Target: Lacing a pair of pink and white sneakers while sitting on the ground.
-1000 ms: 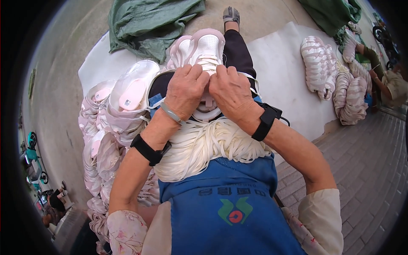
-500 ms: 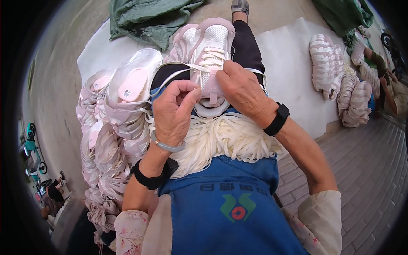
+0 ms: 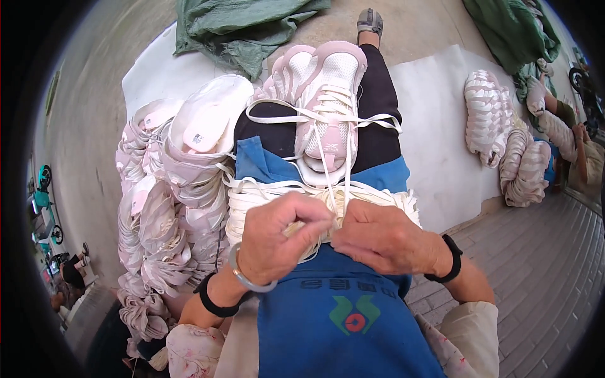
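A white-and-pink sneaker (image 3: 341,67) lies across my lap, toe pointing away from me, with other sneakers stacked against its left side. Its flat cream lace is threaded through the upper eyelets, and loose loops spread out to both sides. Two lace strands (image 3: 347,173) stretch tight from the shoe toward me. Pinched fingers of my left hand (image 3: 280,236) hold one strand. My right hand (image 3: 394,239) is closed on the other, right beside the left. Under both hands, a thick bundle of cream laces (image 3: 249,205) rests on my blue apron (image 3: 302,327).
Stacked pink-and-white shoe uppers (image 3: 167,220) crowd my left side. To the right, more laced shoes (image 3: 488,113) lie on a white sheet (image 3: 428,126). Green cloth (image 3: 239,31) is heaped at the far side. Another person's arm (image 3: 578,135) shows at the right edge.
Both hands have come down from the shoe toward my waist, drawing the lace strands out taut. The shoe's tongue and lacing are now uncovered.
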Demonstrator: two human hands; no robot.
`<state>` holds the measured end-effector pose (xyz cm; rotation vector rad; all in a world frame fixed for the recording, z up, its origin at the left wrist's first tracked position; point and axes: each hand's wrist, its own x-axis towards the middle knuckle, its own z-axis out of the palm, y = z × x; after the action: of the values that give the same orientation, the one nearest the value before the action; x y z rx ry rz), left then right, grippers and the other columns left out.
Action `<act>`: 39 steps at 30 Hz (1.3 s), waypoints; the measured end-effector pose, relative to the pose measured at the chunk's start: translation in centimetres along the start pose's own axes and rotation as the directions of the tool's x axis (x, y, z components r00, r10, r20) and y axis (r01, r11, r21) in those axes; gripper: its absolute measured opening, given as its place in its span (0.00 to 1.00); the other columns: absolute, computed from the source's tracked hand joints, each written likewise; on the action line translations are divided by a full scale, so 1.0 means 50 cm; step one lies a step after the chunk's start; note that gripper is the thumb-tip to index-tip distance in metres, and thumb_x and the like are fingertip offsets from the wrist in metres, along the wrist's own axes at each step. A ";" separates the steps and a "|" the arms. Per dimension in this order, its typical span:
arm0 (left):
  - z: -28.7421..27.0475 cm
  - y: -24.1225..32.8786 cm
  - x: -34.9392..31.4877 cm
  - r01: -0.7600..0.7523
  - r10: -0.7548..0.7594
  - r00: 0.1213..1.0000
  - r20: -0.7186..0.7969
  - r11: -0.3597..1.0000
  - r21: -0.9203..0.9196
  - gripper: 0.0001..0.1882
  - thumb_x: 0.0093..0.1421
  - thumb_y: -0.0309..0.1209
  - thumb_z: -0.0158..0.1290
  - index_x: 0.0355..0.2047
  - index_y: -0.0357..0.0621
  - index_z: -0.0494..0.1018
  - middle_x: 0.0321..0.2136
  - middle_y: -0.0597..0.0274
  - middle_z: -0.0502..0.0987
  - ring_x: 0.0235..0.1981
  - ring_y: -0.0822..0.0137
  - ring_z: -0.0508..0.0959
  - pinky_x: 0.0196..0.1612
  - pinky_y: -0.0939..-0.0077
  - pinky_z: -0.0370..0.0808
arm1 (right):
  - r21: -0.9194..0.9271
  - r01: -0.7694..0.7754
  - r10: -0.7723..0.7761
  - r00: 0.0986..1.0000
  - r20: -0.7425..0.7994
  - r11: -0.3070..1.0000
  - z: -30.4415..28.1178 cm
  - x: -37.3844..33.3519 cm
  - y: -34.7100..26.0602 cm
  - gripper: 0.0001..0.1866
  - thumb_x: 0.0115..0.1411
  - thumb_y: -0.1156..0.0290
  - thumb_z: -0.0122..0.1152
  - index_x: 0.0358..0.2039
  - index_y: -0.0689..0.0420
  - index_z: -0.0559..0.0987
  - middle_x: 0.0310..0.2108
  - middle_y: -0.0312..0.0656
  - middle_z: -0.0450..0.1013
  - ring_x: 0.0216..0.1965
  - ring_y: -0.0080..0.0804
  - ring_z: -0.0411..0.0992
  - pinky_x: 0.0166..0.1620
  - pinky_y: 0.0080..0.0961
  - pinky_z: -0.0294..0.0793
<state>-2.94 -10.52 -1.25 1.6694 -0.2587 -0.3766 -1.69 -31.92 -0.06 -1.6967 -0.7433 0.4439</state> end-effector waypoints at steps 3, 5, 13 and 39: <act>-0.012 0.060 -0.019 0.037 -0.035 0.999 0.018 0.994 -0.102 0.06 0.53 0.22 0.60 0.32 0.39 0.76 0.30 0.56 0.80 0.30 0.65 0.81 0.35 0.78 0.76 | -0.173 -0.081 0.073 0.996 -0.050 0.982 -0.019 0.000 -0.035 0.10 0.45 0.82 0.65 0.31 0.59 0.80 0.26 0.39 0.68 0.28 0.33 0.69 0.30 0.25 0.69; -0.018 0.095 -0.019 -0.053 0.059 0.997 0.058 0.993 -0.104 0.04 0.53 0.21 0.59 0.30 0.37 0.75 0.28 0.53 0.80 0.29 0.65 0.80 0.33 0.77 0.76 | -0.141 -0.035 0.022 0.996 -0.089 0.989 -0.010 0.007 -0.040 0.10 0.46 0.82 0.64 0.32 0.60 0.78 0.25 0.39 0.64 0.27 0.32 0.66 0.28 0.25 0.67; -0.001 0.060 -0.021 -0.085 0.054 0.993 -0.103 0.944 -0.319 0.05 0.55 0.20 0.57 0.32 0.35 0.74 0.31 0.52 0.80 0.33 0.61 0.80 0.43 0.68 0.76 | -0.006 0.027 -0.027 0.993 -0.114 1.000 0.020 -0.020 -0.061 0.11 0.49 0.81 0.61 0.34 0.61 0.76 0.33 0.41 0.65 0.31 0.32 0.65 0.32 0.22 0.68; 0.075 -0.016 0.054 0.095 -0.111 0.993 -0.032 0.943 -0.319 0.21 0.56 0.17 0.55 0.49 0.36 0.63 0.42 0.59 0.74 0.45 0.73 0.73 0.51 0.79 0.68 | -0.431 -0.080 -0.211 0.783 -0.585 0.899 0.032 -0.005 0.037 0.14 0.45 0.81 0.62 0.36 0.62 0.78 0.32 0.42 0.71 0.32 0.36 0.71 0.32 0.26 0.73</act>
<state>-1.99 -14.88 -2.68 1.3750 -0.0679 -0.4305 -2.45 -31.14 -2.27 -2.0621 -0.4142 -0.3776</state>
